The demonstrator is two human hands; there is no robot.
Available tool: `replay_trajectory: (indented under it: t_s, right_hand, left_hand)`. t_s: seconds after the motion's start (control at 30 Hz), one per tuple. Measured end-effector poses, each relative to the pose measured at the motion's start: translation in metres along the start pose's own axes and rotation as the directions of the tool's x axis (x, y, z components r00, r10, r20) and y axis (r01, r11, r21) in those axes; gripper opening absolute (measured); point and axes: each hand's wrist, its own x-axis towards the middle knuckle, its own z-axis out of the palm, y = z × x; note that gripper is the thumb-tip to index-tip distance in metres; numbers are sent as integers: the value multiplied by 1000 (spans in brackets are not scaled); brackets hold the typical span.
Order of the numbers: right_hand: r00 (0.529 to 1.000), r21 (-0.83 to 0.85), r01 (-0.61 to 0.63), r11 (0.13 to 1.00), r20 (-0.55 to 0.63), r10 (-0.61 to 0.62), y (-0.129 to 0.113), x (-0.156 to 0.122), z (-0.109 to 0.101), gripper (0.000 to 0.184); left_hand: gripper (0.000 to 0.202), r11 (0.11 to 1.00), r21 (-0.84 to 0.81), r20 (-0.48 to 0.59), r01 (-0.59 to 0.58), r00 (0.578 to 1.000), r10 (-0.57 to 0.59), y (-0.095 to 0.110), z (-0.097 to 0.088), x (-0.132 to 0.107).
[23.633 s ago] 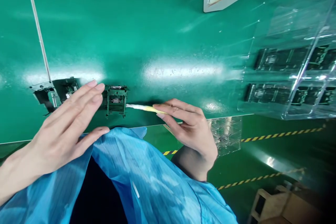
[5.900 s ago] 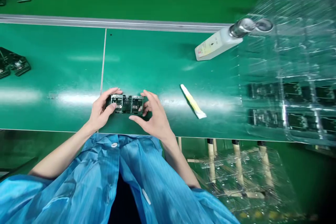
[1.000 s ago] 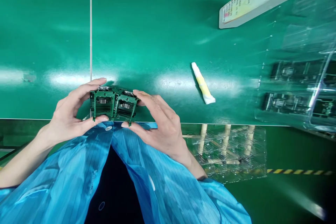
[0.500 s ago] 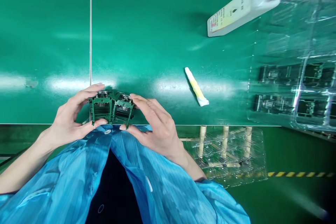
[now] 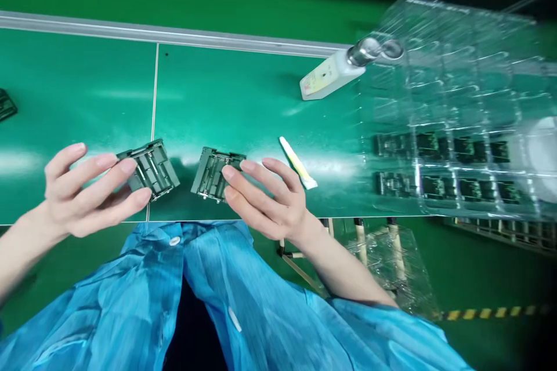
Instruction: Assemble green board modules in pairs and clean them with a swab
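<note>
My left hand (image 5: 89,185) is closed on a dark green slotted plastic part (image 5: 157,171) with metal pieces inside. Its thumb presses the near edge and the fingers lie along the left side; the part is tilted. In my right hand (image 5: 272,197) is a similar dark green slotted part (image 5: 209,173), gripped at its right side between thumb and fingers. A gap separates the two parts, and both are over the green bench top. The fingers hide the outer side of each part.
A white and yellow wrapped stick (image 5: 297,162) lies right of my right hand. Behind it stands a white bottle (image 5: 326,78) with a metal cap. Clear plastic trays (image 5: 461,104) with several green parts are at the right. Another dark part (image 5: 6,105) lies far left.
The two parts were side by side, touching or nearly so; now my hands have drawn them apart and turned them, slots facing up. The camera view takes in more of the bench's far side.
</note>
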Motion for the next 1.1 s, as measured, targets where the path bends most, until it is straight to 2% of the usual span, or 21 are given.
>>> replay_trajectory:
  t_s: [0.13, 0.2, 0.23, 0.3, 0.33, 0.37, 0.4, 0.43, 0.53, 0.57, 0.6, 0.63, 0.67, 0.7, 0.77, 0.8, 0.83, 0.87, 0.93, 1.03, 1.1]
  right_hand:
    - [976, -62, 209, 976, -50, -212, 18, 8, -6, 2]
    - [962, -51, 266, 963, -52, -268, 22, 13, -10, 1]
    - [956, -43, 287, 957, -52, -289, 23, 15, -12, 1]
    - [945, -24, 322, 946, -53, -323, 25, 19, -15, 2]
    - [940, -17, 337, 941, -54, -338, 26, 21, -17, 2]
    - [935, -13, 352, 936, -53, -352, 27, 21, -18, 1]
    - [932, -10, 359, 933, -52, -359, 28, 21, -18, 2]
    - [935, -6, 352, 936, -48, -352, 28, 20, -18, 3]
    - [982, 96, 187, 978, -44, -183, 27, 10, -7, 9]
    - [998, 191, 54, 980, -47, -46, 24, 7, -1, 17]
    - [989, 318, -119, 940, -49, 142, 20, 3, 6, 27]
    - [929, 471, -307, 827, -40, 368, 15, 1, 14, 37]
    - [799, 632, -469, 617, 5, 602, 8, 1, 22, 44]
    - [602, 770, -553, 319, 105, 791, 2, 1, 29, 46]
    - [183, 855, -404, -326, 425, 887, -12, 7, 42, 40]
    - [52, 797, -235, -557, 583, 811, -18, 11, 47, 37]
    - [-10, 709, -71, -701, 703, 711, -23, 16, 52, 36]
    - [-28, 627, 59, -777, 779, 626, -27, 20, 55, 35]
    - [-8, 533, 207, -821, 840, 543, -33, 27, 60, 35]
    - [38, 496, 254, -830, 853, 521, -40, 31, 62, 38]
    - [23, 552, 195, -811, 824, 566, -40, 28, 61, 36]
  left_hand:
    - [45, 996, 86, -88, -28, 996, 36, 7, 2, 3]
    - [40, 961, 172, -10, -215, 975, 220, 6, -7, 12]
    - [38, 900, 204, 67, -385, 923, 380, 6, -14, 19]
    - [39, 649, 208, 237, -732, 681, 693, 3, -28, 32]
    - [41, 516, 184, 298, -837, 548, 782, 1, -34, 37]
    - [42, 442, 159, 339, -883, 470, 815, -2, -38, 39]
    - [41, 452, 145, 352, -880, 472, 808, -6, -39, 40]
    - [38, 538, 148, 334, -830, 554, 762, -11, -39, 37]
    - [47, 895, 161, 44, -417, 908, 416, -22, -27, 18]
    - [54, 963, 103, -114, -251, 958, 262, -21, -21, 11]
    - [59, 995, -27, -253, -94, 964, 84, -17, -13, 4]
    - [63, 978, -203, -339, 35, 935, -104, -9, -5, -1]
    - [63, 913, -385, -353, 131, 894, -277, 1, 3, -5]
    - [61, 804, -553, -298, 220, 848, -437, 12, 11, -7]
    - [53, 498, -786, -82, 366, 737, -671, 32, 25, -6]
    - [53, 331, -853, 32, 404, 673, -739, 40, 31, -3]
    - [52, 172, -898, 126, 406, 609, -783, 45, 36, -1]
    - [50, 16, -924, 211, 381, 547, -810, 48, 41, 1]
    - [45, -159, -940, 296, 302, 491, -819, 48, 51, 5]
    - [40, -228, -933, 345, 278, 510, -788, 41, 61, 4]
    - [42, -160, -932, 329, 326, 571, -752, 34, 64, 0]
